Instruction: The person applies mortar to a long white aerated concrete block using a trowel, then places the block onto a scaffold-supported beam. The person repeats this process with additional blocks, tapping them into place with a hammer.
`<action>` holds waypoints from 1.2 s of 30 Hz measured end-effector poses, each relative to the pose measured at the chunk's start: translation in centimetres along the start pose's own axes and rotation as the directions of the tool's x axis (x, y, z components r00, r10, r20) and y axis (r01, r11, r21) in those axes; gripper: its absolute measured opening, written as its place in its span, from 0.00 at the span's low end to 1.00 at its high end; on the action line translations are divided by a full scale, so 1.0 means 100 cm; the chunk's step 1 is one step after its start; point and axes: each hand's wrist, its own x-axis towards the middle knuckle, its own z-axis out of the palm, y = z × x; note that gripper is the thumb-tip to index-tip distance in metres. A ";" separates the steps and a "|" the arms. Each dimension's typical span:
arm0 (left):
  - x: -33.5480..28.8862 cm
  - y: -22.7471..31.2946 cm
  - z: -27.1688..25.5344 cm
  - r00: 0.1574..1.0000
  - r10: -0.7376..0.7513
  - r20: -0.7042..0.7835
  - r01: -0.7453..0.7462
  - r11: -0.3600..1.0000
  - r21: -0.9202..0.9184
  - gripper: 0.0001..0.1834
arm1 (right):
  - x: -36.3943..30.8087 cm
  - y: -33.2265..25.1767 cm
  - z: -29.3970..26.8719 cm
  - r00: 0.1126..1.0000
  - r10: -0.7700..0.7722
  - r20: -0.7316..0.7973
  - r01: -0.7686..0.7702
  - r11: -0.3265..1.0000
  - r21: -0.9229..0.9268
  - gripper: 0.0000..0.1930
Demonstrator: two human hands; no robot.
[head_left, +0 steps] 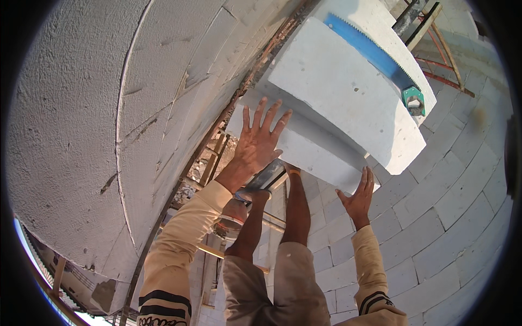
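Observation:
My left hand (256, 142) lies flat with fingers spread on the left part of a long pale building block (318, 145). At that block's right end, my right hand (359, 199) has its thumb and fingers apart, the fingertips against the edge. Neither hand is closed around anything. Just beyond this block is a larger white block (348, 89) with small pits in its face. A hand saw with a blue toothed blade (370, 50) and a green handle (414, 101) rests along the far side of the larger block, on another pale surface.
A rough grey plastered wall (81, 125) rises on the left. Pale block masonry (435, 239) curves along the right. Poles and a red metal frame (443, 65) stand at the far right. Below, my feet are beside a dark beam (266, 179), with a bucket (231, 217) and timber lower down.

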 end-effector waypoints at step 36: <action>-0.678 0.137 -0.696 0.814 -0.469 -0.344 0.466 0.879 -0.096 0.57 | -0.291 -0.568 -0.647 -0.021 -0.957 0.289 0.963 -0.097 -0.252 0.58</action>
